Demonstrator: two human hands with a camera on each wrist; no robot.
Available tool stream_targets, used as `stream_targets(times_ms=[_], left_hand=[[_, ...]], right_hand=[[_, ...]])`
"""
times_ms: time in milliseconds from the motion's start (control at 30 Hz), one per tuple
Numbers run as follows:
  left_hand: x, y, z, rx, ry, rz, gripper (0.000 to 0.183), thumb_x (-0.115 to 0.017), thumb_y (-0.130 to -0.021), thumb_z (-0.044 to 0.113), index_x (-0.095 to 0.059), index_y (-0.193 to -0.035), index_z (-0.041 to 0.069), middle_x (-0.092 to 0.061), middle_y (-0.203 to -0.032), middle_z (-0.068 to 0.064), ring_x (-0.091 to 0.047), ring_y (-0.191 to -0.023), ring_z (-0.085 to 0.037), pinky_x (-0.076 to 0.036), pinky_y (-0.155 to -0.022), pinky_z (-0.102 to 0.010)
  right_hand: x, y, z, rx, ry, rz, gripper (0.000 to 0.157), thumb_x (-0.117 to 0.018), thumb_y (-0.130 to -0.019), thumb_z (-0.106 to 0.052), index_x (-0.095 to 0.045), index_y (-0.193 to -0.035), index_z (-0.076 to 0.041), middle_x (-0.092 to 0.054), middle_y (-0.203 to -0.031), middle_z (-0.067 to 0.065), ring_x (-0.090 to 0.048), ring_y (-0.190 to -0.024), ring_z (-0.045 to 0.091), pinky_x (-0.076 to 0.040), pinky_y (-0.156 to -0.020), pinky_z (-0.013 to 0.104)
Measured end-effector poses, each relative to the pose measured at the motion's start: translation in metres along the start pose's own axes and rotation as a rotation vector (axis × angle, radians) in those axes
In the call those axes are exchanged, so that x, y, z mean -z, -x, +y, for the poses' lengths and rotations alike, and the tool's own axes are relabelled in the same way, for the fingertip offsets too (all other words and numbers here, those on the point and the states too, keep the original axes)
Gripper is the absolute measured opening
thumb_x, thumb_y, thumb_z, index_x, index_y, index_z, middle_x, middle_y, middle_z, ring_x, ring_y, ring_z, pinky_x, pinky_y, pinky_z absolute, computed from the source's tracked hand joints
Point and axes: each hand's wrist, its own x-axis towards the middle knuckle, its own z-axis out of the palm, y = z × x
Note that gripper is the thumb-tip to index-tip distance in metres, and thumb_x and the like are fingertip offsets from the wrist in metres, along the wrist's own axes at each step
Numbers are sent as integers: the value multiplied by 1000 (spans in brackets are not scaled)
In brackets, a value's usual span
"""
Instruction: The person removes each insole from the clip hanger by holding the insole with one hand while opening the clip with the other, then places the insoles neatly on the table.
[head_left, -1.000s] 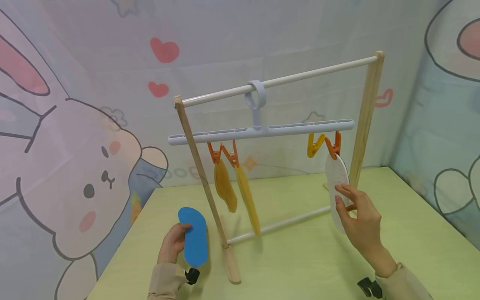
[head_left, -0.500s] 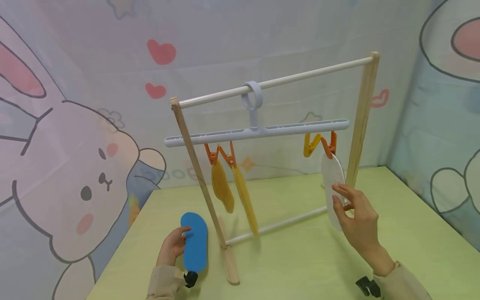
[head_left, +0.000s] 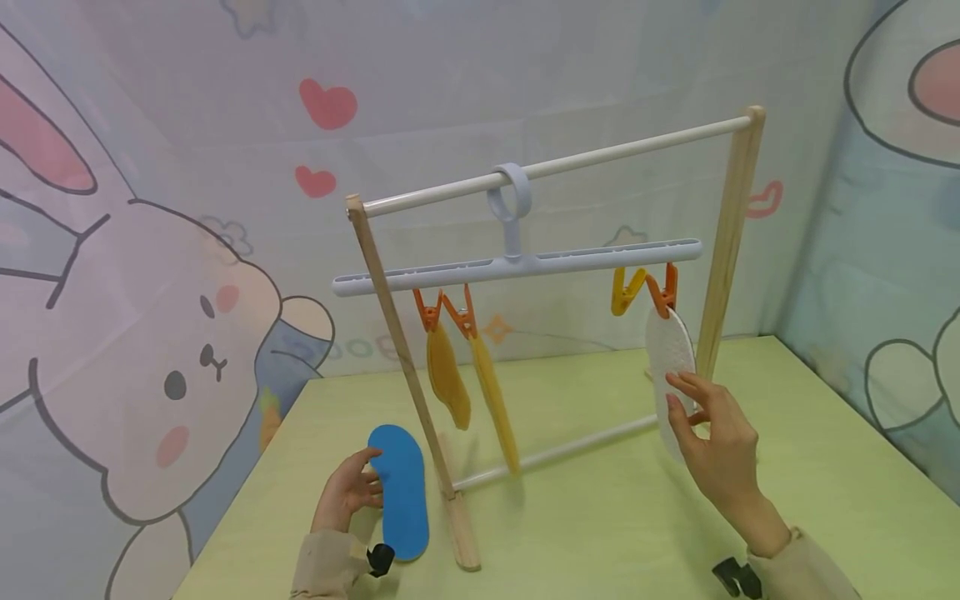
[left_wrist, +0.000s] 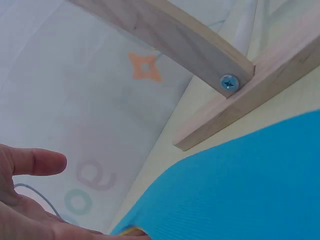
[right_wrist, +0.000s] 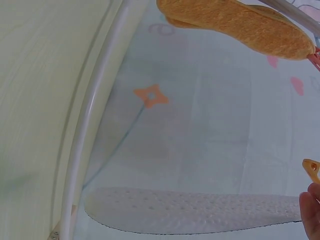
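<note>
In the head view, a blue insole (head_left: 402,492) stands low at the left, beside the rack's foot. My left hand (head_left: 351,487) is at its left edge, an index fingertip touching its upper end. The left wrist view has the thumb (left_wrist: 40,161) apart from the insole and other fingers partly hidden at its edge. A white dimpled insole (head_left: 670,354) hangs at the right from an orange clip (head_left: 663,292). My right hand (head_left: 716,442) rests its loosely bent fingertips against this insole's side; the right wrist view catches only some fingertips (right_wrist: 311,210).
A wooden rack (head_left: 721,250) with white rods carries a pale hanger (head_left: 517,265). Two yellow-brown insoles (head_left: 495,400) hang from orange clips on its left half. A yellow clip (head_left: 627,292) hangs beside the white insole. The tabletop (head_left: 585,517) is pale green.
The blue insole has moved down and slightly right, and my left fingers have spread apart beside it. My right hand stays at the white insole. The head view shifts a little.
</note>
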Motion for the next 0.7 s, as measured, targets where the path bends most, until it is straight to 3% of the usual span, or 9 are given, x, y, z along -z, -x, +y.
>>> stream_targets(times_ms=[300, 567, 700], left_hand=[[-3, 2, 6, -15, -33, 48, 80, -33, -92, 24, 30, -133, -3, 6, -135, -46, -6, -125, -58, -17, -98, -67], [-4, 5, 8, -49, -67, 53, 76, -32, -92, 24, 24, -136, -1, 6, -133, -48, -5, -123, -61, -15, -100, -65], [-5, 6, 10, -67, -65, 83, 75, -33, -92, 24, 21, -137, -1, 11, -133, -47, -3, -121, -64, -14, -100, -65]], right_hand=[[0, 1, 1, -3, 0, 1, 44, -50, -89, -34, -59, -100, 8, -67, -89, 16, -50, -84, -15, -42, -56, 8], [-1, 3, 1, 1, 14, 7, 47, -49, -89, -37, -59, -99, 8, -67, -89, 15, -56, -66, 7, -42, -54, 9], [-1, 2, 1, 2, 10, 6, 47, -49, -89, -37, -59, -100, 8, -67, -89, 15, -55, -73, -4, -42, -54, 9]])
